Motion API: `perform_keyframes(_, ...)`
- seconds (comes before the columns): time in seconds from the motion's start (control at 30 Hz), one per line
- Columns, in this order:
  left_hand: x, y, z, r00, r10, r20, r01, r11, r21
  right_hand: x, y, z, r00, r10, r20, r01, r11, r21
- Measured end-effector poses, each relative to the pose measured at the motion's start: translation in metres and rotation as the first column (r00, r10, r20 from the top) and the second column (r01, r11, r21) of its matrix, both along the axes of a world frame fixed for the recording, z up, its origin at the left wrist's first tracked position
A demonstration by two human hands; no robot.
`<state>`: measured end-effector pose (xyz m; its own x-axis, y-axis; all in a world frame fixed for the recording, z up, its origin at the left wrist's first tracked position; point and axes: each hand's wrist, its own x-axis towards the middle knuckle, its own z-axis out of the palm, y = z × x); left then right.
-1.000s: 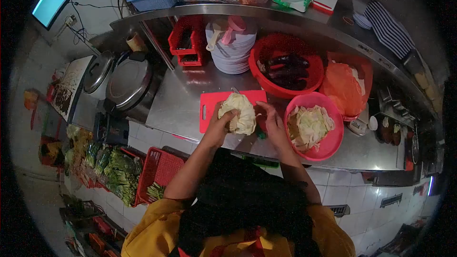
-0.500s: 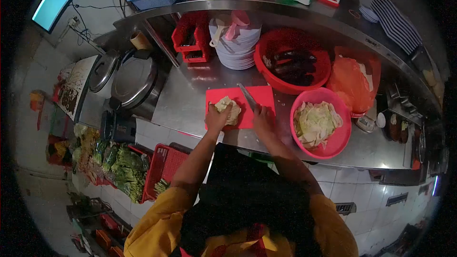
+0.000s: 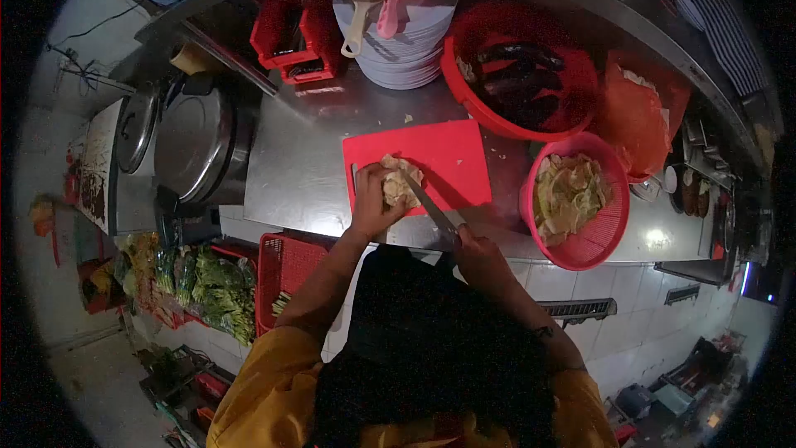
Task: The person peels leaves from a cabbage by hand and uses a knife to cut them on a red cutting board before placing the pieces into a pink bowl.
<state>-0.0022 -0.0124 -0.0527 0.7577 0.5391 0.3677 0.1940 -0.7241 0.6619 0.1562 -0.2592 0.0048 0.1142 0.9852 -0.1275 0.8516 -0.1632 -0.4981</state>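
A: Where is the cabbage point(image 3: 403, 191) sitting?
B: It's lying on the red board point(image 3: 439, 149), towards the left and near the front edge.
A: And the left hand point(image 3: 375, 202)?
B: It's holding the cabbage from the left, its fingers curling against it.
A: What is the right hand point(image 3: 481, 261) doing?
B: Its fingers are closing round the handle of a knife point(image 3: 433, 209). The blade is slanting up and left across the board, its tip end reaching the cabbage's right side. I can't tell whether it's cutting in.
A: What is standing around the board?
B: Everything is sharing a metal bench point(image 3: 303, 187). To the right, a pink basket point(image 3: 609, 236) is holding loose leaves point(image 3: 572, 199). Behind that, a red tub point(image 3: 477, 104) is holding dark eggplants point(image 3: 522, 79).
A: And behind the board?
B: White plates point(image 3: 402, 70) are standing in a stack, with a pink scoop point(image 3: 390, 17) resting on top.
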Motion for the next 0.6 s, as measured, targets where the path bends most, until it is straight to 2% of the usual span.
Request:
perform_keyframes(0.07,-0.001,-0.007,-0.008,0.993,0.110,0.037,-0.109,0.994,-0.028,-0.004,0.004,0.007,0.998,0.004,0.070,0.003,0.995,-0.100)
perform_keyframes(0.1,-0.002,-0.008,-0.011,0.994,0.105,0.042,-0.103,0.994,-0.047,-0.006,0.010,0.020,0.990,0.024,0.137,0.002,0.983,-0.181)
perform_keyframes(0.17,-0.003,-0.009,-0.015,0.992,0.127,0.008,-0.127,0.992,-0.001,-0.010,0.018,0.046,0.981,0.016,0.193,0.017,0.985,-0.172)
perform_keyframes(0.23,-0.004,-0.010,-0.018,0.991,0.134,-0.006,-0.134,0.989,-0.055,-0.010,0.030,0.073,0.968,0.011,0.251,0.030,0.987,-0.159)
perform_keyframes(0.33,-0.004,-0.009,-0.028,0.992,0.119,-0.045,-0.122,0.990,-0.071,-0.010,0.055,0.103,0.980,0.044,0.194,-0.016,0.990,-0.142)
perform_keyframes(0.4,-0.002,-0.011,-0.020,0.991,0.122,-0.058,-0.128,0.985,-0.115,-0.012,0.070,0.114,0.995,-0.025,0.092,0.059,0.922,-0.383)
perform_keyframes(0.47,-0.003,-0.010,-0.018,0.990,0.120,-0.074,-0.130,0.980,-0.152,-0.011,0.081,0.119,0.997,0.015,0.076,0.016,0.920,-0.392)
perform_keyframes(0.6,-0.003,-0.005,-0.017,0.995,0.075,0.059,-0.072,0.996,-0.044,-0.012,0.100,0.131,0.999,0.044,-0.020,-0.048,0.910,-0.412)
